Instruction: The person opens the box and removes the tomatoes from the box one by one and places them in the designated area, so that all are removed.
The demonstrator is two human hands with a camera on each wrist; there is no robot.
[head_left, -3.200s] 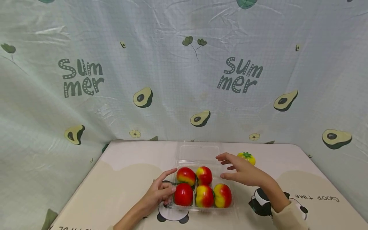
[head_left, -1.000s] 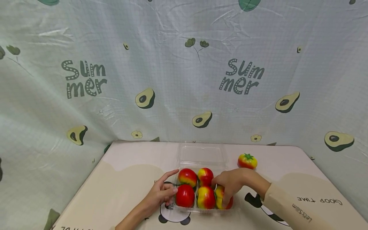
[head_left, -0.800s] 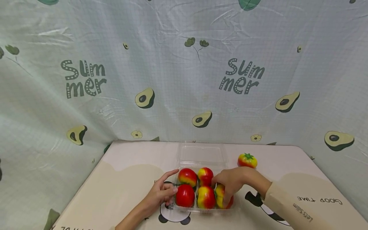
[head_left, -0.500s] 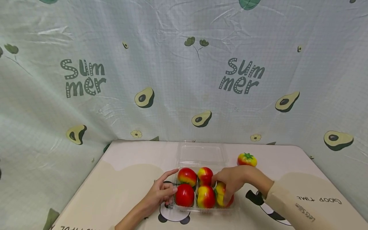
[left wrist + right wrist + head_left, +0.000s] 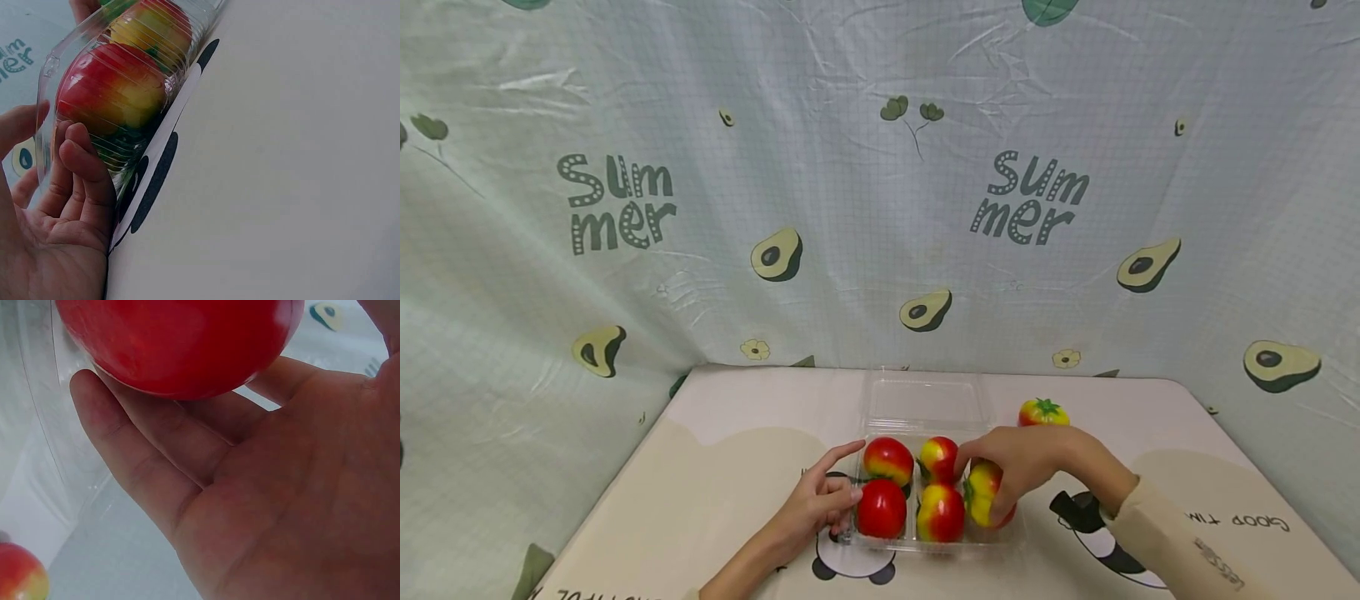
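A clear plastic clamshell box (image 5: 962, 547) lies with its lid folded back, holding several red-and-yellow tomato-like fruits. My left hand (image 5: 811, 502) holds the box's left edge, thumb at the rim and other fingers curled against the side wall (image 5: 122, 147). At the box's right end my right hand (image 5: 1026, 462) grips a tomato-like fruit (image 5: 983, 496), tilted so its green leafy top faces left. The right wrist view shows that fruit's red underside (image 5: 187, 344) against the fingers. Beside it sit two fruits, a far one (image 5: 940, 458) and a near one (image 5: 942, 512).
The clear lid (image 5: 925, 402) lies flat behind the box. One loose yellow-and-red fruit with a green top (image 5: 1042, 412) sits on the table behind my right wrist. A printed mat (image 5: 722, 483) covers the table, and a patterned curtain (image 5: 850, 167) hangs at the back.
My right hand came down to the right-end fruit and gripped it, then moved slightly up and right with it. The two middle fruits shifted slightly right. My left hand stayed at the box edge.
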